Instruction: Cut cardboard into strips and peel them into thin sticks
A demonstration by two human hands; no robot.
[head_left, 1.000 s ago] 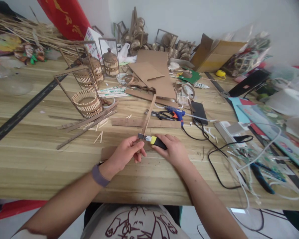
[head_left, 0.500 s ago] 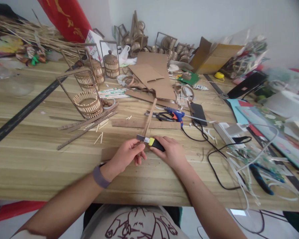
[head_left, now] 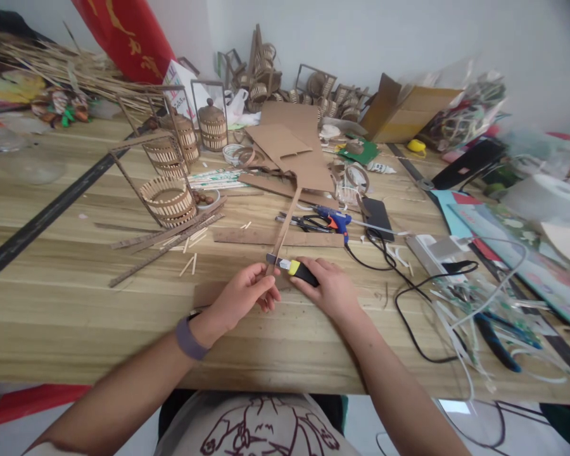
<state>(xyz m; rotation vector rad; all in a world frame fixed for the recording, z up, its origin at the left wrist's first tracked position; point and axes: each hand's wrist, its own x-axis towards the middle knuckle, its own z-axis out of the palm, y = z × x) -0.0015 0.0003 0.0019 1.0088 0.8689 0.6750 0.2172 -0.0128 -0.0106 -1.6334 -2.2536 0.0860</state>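
Note:
My left hand (head_left: 241, 296) pinches the near end of a long thin cardboard strip (head_left: 285, 221) that slants up and away from me. My right hand (head_left: 331, 290) is wrapped round a black and yellow utility knife (head_left: 295, 268). Its blade lies across the strip just above my left fingers. A flat piece of cardboard (head_left: 207, 292) lies on the wooden table (head_left: 76, 304) under my left hand.
A wooden ruler (head_left: 247, 236), scissors (head_left: 304, 221) and a blue glue gun (head_left: 335, 220) with a black cable lie just beyond. Small slatted baskets in frames (head_left: 164, 193) stand at the left. Cardboard sheets (head_left: 289, 142), a phone (head_left: 379, 215) and tangled cords sit behind and right.
Both hands stay where they were; the knife and strip shift only slightly. The view tilts a little.

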